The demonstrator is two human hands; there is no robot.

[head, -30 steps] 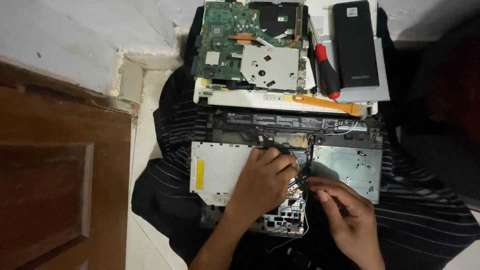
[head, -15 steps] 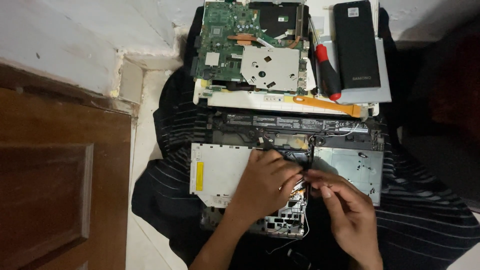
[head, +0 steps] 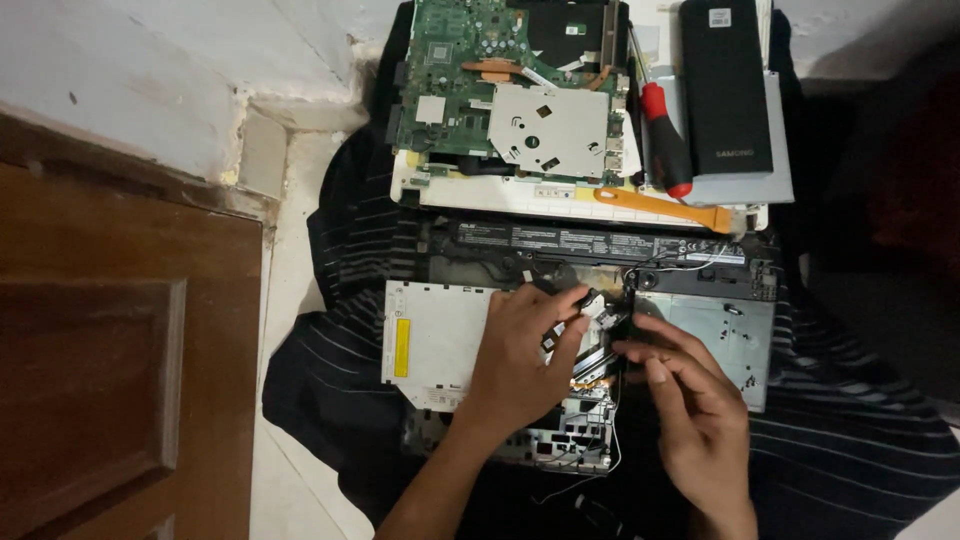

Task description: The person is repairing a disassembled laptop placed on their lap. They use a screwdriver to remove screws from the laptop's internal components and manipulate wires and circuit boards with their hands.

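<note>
A: Position of the hands is noted. The left hand (head: 525, 350) is laid flat over the silver optical drive (head: 435, 345), fingers curled, the fingertips pressed on a small dark connector part (head: 590, 305) at the middle of the opened laptop chassis (head: 700, 285). Whether anything is truly pinched there cannot be told.

B: And the right hand (head: 690, 400)?

A: It is held just beside the left, thumb and forefinger closed together as on something fine; what is gripped, if anything, is hidden. The silver bracket plate (head: 725, 335) lies just beyond its fingers.

B: How is this best handled, as a judgement?

A: The chassis is kept steady by the left palm; that pressure should be spread on the drive casing, not on the exposed parts below the wrist. A small connector is best eased straight out, never twisted, and thin wires near the right thumb should not be snagged.

B: Tools?

A: The red-handled screwdriver (head: 662, 140) and orange pry tool (head: 665, 208) lie well beyond both hands, next to the green motherboard (head: 470, 60) and black battery pack (head: 725, 85). All rests on a striped dark cloth (head: 340, 330).
</note>
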